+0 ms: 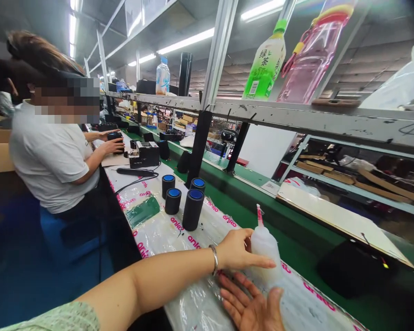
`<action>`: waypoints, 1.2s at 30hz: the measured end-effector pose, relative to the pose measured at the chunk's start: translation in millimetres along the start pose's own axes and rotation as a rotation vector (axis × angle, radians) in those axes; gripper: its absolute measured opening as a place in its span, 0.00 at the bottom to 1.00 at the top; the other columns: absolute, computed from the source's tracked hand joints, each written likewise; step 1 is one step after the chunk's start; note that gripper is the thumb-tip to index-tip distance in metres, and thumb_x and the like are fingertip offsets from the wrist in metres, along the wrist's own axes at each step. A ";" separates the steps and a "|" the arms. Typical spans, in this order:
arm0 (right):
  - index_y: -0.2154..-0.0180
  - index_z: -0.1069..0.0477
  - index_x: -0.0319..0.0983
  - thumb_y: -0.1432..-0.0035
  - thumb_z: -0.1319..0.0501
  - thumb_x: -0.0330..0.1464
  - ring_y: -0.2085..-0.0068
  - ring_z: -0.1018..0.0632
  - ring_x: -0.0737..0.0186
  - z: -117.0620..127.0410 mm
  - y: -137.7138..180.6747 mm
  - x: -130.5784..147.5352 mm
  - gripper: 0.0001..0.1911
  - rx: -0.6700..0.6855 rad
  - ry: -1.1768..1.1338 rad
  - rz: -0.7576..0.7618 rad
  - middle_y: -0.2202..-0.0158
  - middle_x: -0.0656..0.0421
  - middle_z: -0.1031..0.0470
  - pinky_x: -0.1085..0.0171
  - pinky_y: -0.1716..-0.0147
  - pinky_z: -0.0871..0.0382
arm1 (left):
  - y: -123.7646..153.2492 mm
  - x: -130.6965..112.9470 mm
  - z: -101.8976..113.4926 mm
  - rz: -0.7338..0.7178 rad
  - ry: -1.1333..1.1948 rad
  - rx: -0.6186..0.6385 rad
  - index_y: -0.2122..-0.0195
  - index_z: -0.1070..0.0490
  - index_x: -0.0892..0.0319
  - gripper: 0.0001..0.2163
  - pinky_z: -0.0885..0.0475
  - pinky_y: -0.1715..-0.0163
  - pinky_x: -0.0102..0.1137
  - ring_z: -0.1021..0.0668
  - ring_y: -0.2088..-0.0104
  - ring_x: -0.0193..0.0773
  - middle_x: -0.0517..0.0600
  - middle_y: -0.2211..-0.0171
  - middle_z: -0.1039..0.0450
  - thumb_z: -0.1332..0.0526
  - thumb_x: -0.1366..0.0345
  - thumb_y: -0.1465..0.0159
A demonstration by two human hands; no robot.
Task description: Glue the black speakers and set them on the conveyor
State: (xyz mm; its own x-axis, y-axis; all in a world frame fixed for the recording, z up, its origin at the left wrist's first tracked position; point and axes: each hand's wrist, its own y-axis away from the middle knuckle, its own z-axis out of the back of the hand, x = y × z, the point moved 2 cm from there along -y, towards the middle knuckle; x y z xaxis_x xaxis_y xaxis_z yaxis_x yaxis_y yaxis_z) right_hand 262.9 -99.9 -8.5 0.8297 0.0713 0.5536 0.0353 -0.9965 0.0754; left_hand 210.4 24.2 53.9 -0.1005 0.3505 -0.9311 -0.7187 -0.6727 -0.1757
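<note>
Low in the middle of the frame, both hands crowd one spot: the left hand (239,252) wraps the white squeeze bottle (266,250), the right hand (251,305) lies palm-up just below it. To their left, the plastic-covered desk (158,230) shows a bare strip up to the four black cylinders (182,197) standing close together at centre frame, with only narrow gaps between them. Further up-left, a black cable (134,181) and a black machine (144,154) block the way, and a co-worker (51,151) fills the left edge there. To the right runs the green conveyor belt (248,202), open lengthwise. Overhead, the metal shelf (296,117) and its black post (198,147) limit reach upward.
</note>
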 end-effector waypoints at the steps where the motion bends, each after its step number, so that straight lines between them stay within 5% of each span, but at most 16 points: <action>1: 0.49 0.47 0.29 0.59 0.19 0.64 0.48 0.45 0.39 -1.6 -0.3 5.5 0.60 -0.023 -0.031 0.027 0.48 0.38 0.56 0.58 0.54 0.32 | 3.5 -5.9 -0.2 -0.036 0.016 0.009 0.56 0.29 0.61 0.31 0.33 0.68 0.27 0.28 0.68 0.32 0.48 0.65 0.27 0.33 0.43 0.54; 6: 0.53 0.44 0.31 0.66 0.14 0.55 0.53 0.40 0.44 -10.0 5.1 46.0 0.56 -0.240 -0.154 0.228 0.47 0.44 0.53 0.60 0.63 0.29 | 8.5 -36.9 -18.9 -0.307 -0.077 0.004 0.57 0.27 0.56 0.27 0.35 0.51 0.34 0.29 0.56 0.39 0.48 0.58 0.26 0.29 0.49 0.56; 10: 0.47 0.47 0.35 0.52 0.28 0.46 0.68 0.36 0.57 -10.6 22.2 85.0 0.41 -0.438 -0.256 0.445 0.47 0.49 0.51 0.70 0.81 0.40 | -13.5 -54.3 -44.0 -0.464 -0.101 0.261 0.43 0.36 0.51 0.36 0.41 0.43 0.38 0.30 0.47 0.42 0.49 0.47 0.29 0.29 0.53 0.53; 13: 0.44 0.50 0.34 0.48 0.40 0.44 0.74 0.40 0.65 -3.1 41.2 116.2 0.36 -0.487 -0.337 0.608 0.50 0.49 0.49 0.71 0.82 0.45 | -44.8 -50.5 -58.6 -0.319 -0.021 0.440 0.37 0.45 0.50 0.44 0.35 0.46 0.36 0.31 0.46 0.42 0.50 0.43 0.34 0.28 0.53 0.55; 18: 0.47 0.50 0.34 0.66 0.34 0.35 0.72 0.40 0.64 23.3 76.1 165.1 0.43 -0.480 -0.359 0.918 0.57 0.53 0.46 0.69 0.79 0.41 | -105.8 -10.3 -92.7 0.041 -0.123 0.356 0.37 0.48 0.59 0.52 0.33 0.46 0.39 0.30 0.44 0.47 0.57 0.42 0.35 0.28 0.46 0.61; 22: 0.49 0.50 0.37 0.78 0.33 0.24 0.63 0.37 0.52 38.3 92.6 181.6 0.49 -0.462 -0.291 1.089 0.54 0.55 0.46 0.64 0.75 0.36 | -145.3 11.8 -135.5 0.107 -0.209 0.277 0.36 0.51 0.61 0.58 0.39 0.40 0.43 0.36 0.39 0.55 0.62 0.38 0.42 0.26 0.49 0.67; 27: 0.48 0.49 0.37 0.78 0.31 0.28 0.63 0.38 0.54 35.1 94.6 182.7 0.51 -0.512 -0.281 1.072 0.53 0.55 0.47 0.62 0.73 0.34 | -165.9 6.4 -171.9 0.100 -0.225 0.159 0.37 0.53 0.57 0.57 0.35 0.43 0.40 0.31 0.42 0.52 0.58 0.42 0.37 0.25 0.54 0.66; 32: 0.49 0.48 0.38 0.80 0.29 0.24 0.65 0.38 0.54 34.9 93.8 185.8 0.53 -0.583 -0.265 1.059 0.53 0.55 0.46 0.65 0.76 0.35 | -156.7 -5.8 -173.4 0.113 -0.239 0.080 0.41 0.45 0.56 0.48 0.30 0.49 0.37 0.26 0.48 0.48 0.55 0.46 0.32 0.27 0.52 0.63; 36: 0.49 0.49 0.36 0.72 0.30 0.24 0.66 0.37 0.55 46.7 95.8 188.3 0.46 -0.645 -0.241 1.074 0.55 0.54 0.45 0.61 0.74 0.33 | -143.5 -6.6 -145.1 0.175 -0.261 0.083 0.49 0.35 0.60 0.36 0.27 0.55 0.34 0.24 0.53 0.46 0.55 0.51 0.27 0.32 0.46 0.57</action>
State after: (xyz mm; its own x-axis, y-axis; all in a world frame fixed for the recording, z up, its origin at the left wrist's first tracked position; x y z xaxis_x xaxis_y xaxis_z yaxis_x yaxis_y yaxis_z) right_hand 448.5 -183.9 64.2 0.3553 -0.8309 0.4281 -0.9331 -0.3422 0.1102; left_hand 414.0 23.9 38.8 -0.3929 0.3971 -0.8294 -0.7277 -0.6857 0.0164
